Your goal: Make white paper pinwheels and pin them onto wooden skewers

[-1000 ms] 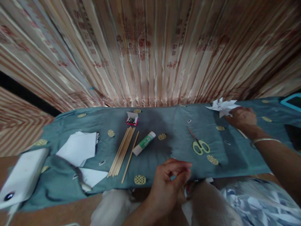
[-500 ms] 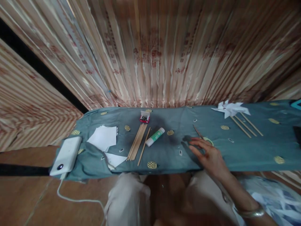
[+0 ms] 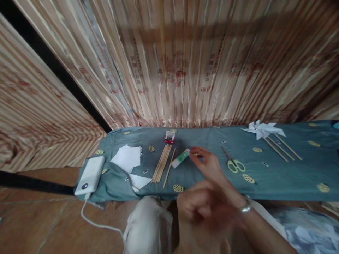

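My right hand (image 3: 208,164), with a silver bangle at the wrist, reaches over the cloth to the right end of a white and green glue stick (image 3: 180,158). Its thumb and fingertips are apart around that end; the glue stick lies flat. In front of my lap and closer to the camera, my left hand (image 3: 203,211) is smeared by motion, so its fingers are unclear. Left of the glue stick lie one loose wooden stick (image 3: 168,168) and a bundle of wooden sticks (image 3: 161,164). Green-handled scissors (image 3: 234,165) lie right of my right hand.
A small red box (image 3: 169,137) with dark contents stands open behind the sticks. White paper pieces (image 3: 128,158) and a white power bank (image 3: 90,176) with a cable lie left. Paper pinwheels (image 3: 263,130) on sticks rest at right. A pleated curtain (image 3: 174,70) hangs behind the table.
My right hand has moved left from beside the scissors to the glue stick, uncovering the scissors. My left hand has come into view at the bottom. The view has shifted slightly.
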Motion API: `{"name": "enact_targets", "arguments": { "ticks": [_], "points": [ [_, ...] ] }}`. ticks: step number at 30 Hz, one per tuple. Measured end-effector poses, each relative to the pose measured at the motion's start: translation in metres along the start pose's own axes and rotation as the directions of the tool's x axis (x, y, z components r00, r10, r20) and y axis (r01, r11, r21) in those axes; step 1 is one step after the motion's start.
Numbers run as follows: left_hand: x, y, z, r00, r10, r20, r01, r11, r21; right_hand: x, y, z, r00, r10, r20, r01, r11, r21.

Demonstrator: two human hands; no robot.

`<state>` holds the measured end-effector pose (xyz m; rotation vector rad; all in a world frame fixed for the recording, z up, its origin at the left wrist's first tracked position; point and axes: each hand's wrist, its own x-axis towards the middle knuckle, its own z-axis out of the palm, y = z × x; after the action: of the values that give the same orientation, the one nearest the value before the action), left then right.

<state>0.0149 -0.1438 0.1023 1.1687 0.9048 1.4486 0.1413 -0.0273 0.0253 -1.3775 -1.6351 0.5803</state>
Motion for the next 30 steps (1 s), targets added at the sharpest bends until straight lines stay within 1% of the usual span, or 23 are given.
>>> {"name": "enact_targets", "arguments": {
  "ticks": [1,2,3,4,5,6,7,8,9,11,12,13,14,16,18,22,24,30],
  "points": [
    [0.013,-0.004,-0.002,0.999,0.021,-0.028,-0.021,1.000,0.009,0.002,0.004,0.005,1.000,0.013,-0.004,-0.013,1.000,0.004],
    [0.027,-0.010,-0.008,0.997,0.049,-0.061,-0.046,0.998,0.046,0.001,0.010,0.009,1.000,0.018,-0.004,-0.018,1.000,0.003],
    [0.042,-0.018,-0.018,0.990,0.088,-0.106,-0.075,0.990,0.118,-0.001,0.017,0.012,1.000,0.017,-0.022,-0.017,1.000,-0.004],
    [0.055,-0.026,-0.033,0.980,0.133,-0.151,-0.097,0.970,0.224,-0.005,0.025,0.013,0.999,0.019,-0.035,-0.019,1.000,-0.002],
    [0.067,-0.036,-0.052,0.959,0.196,-0.203,-0.109,0.920,0.376,-0.009,0.033,0.014,0.998,0.032,-0.049,-0.031,0.999,0.014],
    [0.077,-0.046,-0.073,0.932,0.277,-0.235,-0.117,0.841,0.527,-0.014,0.040,0.014,0.997,0.048,-0.060,-0.046,0.998,0.036],
    [0.085,-0.056,-0.095,0.910,0.338,-0.239,-0.100,0.741,0.664,-0.017,0.047,0.013,0.994,0.071,-0.077,-0.067,0.996,0.057],
    [0.090,-0.065,-0.117,0.910,0.355,-0.216,-0.063,0.630,0.774,-0.020,0.052,0.012,0.993,0.086,-0.075,-0.081,0.994,0.067],
    [0.094,-0.072,-0.138,0.919,0.341,-0.199,-0.007,0.519,0.855,-0.022,0.056,0.011,0.993,0.092,-0.073,-0.086,0.993,0.076],
    [0.097,-0.083,-0.171,0.929,0.300,-0.214,0.116,0.313,0.943,-0.023,0.061,0.009,0.994,0.091,-0.063,-0.086,0.993,0.078],
    [0.097,-0.086,-0.182,0.933,0.287,-0.218,0.154,0.231,0.961,-0.022,0.062,0.008,0.994,0.090,-0.057,-0.086,0.994,0.071],
    [0.096,-0.088,-0.191,0.937,0.272,-0.218,0.176,0.170,0.969,-0.022,0.064,0.007,0.995,0.091,-0.050,-0.088,0.994,0.059],
    [0.096,-0.089,-0.198,0.940,0.250,-0.231,0.203,0.131,0.970,-0.021,0.064,0.006,0.995,0.093,-0.042,-0.091,0.995,0.045],
    [0.094,-0.091,-0.208,0.946,0.200,-0.254,0.237,0.105,0.966,-0.021,0.066,0.004,0.995,0.095,-0.031,-0.094,0.995,0.018],
    [0.094,-0.094,-0.216,0.952,0.179,-0.248,0.232,0.105,0.967,-0.021,0.066,0.001,0.996,0.084,-0.031,-0.084,0.996,0.003],
    [0.092,-0.100,-0.230,0.955,0.246,-0.167,0.136,0.137,0.981,-0.021,0.065,-0.005,0.996,0.080,-0.027,-0.081,0.996,-0.021],
    [0.090,-0.101,-0.235,0.952,0.270,-0.145,0.104,0.161,0.981,-0.021,0.065,-0.007,0.996,0.089,-0.023,-0.090,0.996,-0.028],
    [0.088,-0.103,-0.240,0.944,0.282,-0.173,0.114,0.215,0.970,-0.019,0.065,-0.009,0.994,0.106,-0.025,-0.106,0.994,-0.034]
  ]
}}
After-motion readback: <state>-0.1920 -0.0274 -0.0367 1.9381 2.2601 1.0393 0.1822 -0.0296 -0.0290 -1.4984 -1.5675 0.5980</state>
